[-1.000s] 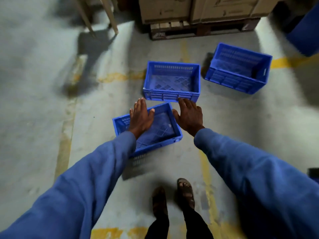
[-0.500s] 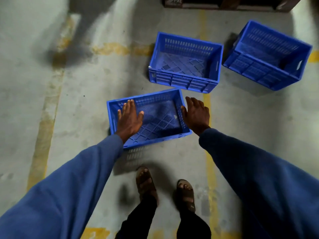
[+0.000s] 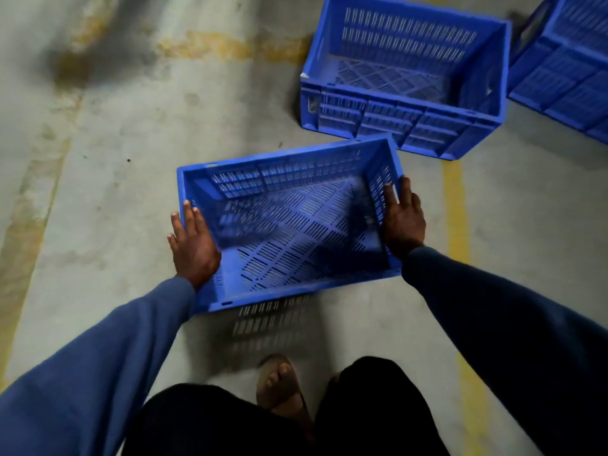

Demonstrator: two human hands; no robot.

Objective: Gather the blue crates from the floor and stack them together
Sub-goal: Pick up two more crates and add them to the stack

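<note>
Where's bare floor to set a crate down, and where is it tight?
Free: the wide grey concrete floor left of the near blue slotted plastic crate, out to the worn yellow paint; also the strip along the yellow floor line on its right. Crowded: the near crate's far corner almost meets the second blue crate, with a third blue crate close beside.

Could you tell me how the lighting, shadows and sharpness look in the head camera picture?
Head view: dim light; the nearest crate casts a slotted shadow on the floor toward the feet; the upper left is smeared by blur; the left hand and right hand are fairly sharp.
</note>
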